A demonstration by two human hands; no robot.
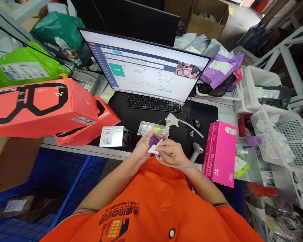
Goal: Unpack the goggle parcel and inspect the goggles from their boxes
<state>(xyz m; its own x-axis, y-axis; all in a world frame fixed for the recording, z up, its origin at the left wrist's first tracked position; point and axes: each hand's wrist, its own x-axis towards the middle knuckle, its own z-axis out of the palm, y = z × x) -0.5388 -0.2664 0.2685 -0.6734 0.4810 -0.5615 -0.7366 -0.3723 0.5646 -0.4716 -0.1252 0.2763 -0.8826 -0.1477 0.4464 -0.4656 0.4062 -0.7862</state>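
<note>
Black desk mat [133, 117] seen; dark parcel [274, 95] contained in white basket [245, 95], far right. Clear-armed glasses [153, 138] held near centre by left hand [142, 146], fingers closed; white cloth [154, 148] pinched at lens by right hand [173, 150].

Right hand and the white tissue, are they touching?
Touching. The head view shows the right hand with its fingers against the white tissue, no gap between.

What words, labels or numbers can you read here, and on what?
"Wakening", repeated: long pink cardboard box
"Wakening", faint: small silver box
"kening", cut: upper coral cardboard box
"Wake", partial: lower coral box
"logi": black mouse pad
Too small or unclear: wide monitor, black keyboard, green plastic parcel, orange shirt, all other text.
</note>
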